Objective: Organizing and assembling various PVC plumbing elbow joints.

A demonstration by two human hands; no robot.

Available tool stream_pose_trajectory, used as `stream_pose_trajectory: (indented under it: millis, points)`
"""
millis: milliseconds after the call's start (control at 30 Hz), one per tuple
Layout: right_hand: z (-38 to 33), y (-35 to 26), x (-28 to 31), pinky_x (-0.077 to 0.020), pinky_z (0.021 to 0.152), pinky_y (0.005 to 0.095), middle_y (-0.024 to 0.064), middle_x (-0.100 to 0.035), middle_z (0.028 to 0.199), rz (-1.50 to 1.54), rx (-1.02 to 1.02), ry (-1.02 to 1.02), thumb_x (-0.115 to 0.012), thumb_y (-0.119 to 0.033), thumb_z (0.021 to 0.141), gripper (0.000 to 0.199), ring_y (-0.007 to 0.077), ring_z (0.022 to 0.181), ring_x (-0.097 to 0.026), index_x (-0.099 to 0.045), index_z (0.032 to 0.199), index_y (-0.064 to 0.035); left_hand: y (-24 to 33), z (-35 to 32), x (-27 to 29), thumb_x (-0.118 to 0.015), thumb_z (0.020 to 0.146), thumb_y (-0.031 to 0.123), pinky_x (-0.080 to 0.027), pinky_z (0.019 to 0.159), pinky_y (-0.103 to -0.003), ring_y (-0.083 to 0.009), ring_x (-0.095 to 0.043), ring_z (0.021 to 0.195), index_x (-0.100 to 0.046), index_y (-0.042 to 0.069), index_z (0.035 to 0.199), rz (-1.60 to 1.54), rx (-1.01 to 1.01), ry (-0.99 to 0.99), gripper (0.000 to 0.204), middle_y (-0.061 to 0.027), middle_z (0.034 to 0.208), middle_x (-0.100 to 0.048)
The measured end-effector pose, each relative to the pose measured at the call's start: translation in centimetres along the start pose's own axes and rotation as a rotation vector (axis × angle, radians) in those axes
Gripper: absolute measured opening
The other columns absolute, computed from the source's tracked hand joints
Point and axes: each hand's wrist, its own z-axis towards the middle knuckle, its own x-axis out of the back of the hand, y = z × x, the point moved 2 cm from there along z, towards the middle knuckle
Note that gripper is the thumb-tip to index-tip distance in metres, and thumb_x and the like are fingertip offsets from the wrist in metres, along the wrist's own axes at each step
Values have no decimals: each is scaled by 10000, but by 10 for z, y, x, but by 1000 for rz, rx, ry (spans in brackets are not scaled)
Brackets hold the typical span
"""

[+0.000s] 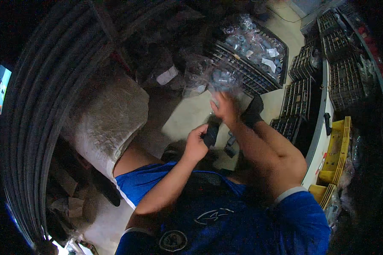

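Note:
My left hand is closed around a dark, roughly cylindrical piece, in front of my body. Farther forward and to the right, my right hand is slightly blurred, its fingers curled in. Something small and pale seems to lie between thumb and fingers, but I cannot make it out. Just beyond that hand is a clear plastic bag with grey fittings in it; whether the hand touches it is unclear. Below and between my hands, a dark grey fitting shows low against the pale floor.
A black crate full of bagged grey fittings stands ahead. More black crates are stacked right, near a yellow bin. Thick black coiled pipe rises at left. A worn, pale sheet-like covering lies beside my left leg.

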Motion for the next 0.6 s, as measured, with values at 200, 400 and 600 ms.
stream_pose_trajectory:
  millis: [200, 400, 600]
  points:
    - [-100, -85, -22, -470, 917, 486, 188, -636, 1157, -395, -375, -16, -714, -271, 836, 429, 361, 1022, -604, -612, 1151, 2, -29, -10, 48, -727, 775, 55, -463, 995, -377, -229, -596, 1100, -595, 3, 1207, 418, -383, 353, 454, -117, 1174, -638]
    - [-55, -151, -87, -486, 856, 427, 156, -639, 1124, 249, -137, -27, -704, -251, 855, 418, 309, 958, -607, -587, 1182, -19, -26, -4, 19, -640, 793, 18, -376, 1062, -418, -367, -488, 1265, -530, -1, 1268, 411, -433, 249, 488, -189, 1300, -539]
    - [-37, -52, -107, -502, 796, 369, 123, -642, 1092, 539, -360, -149, -694, -230, 874, 411, 256, 894, -610, -562, 1213, -40, -26, -14, 34, -679, 778, 4, -387, 1055, -413, -375, -491, 1256, -513, -7, 1307, 458, -527, 408, 555, -225, 1306, -519]
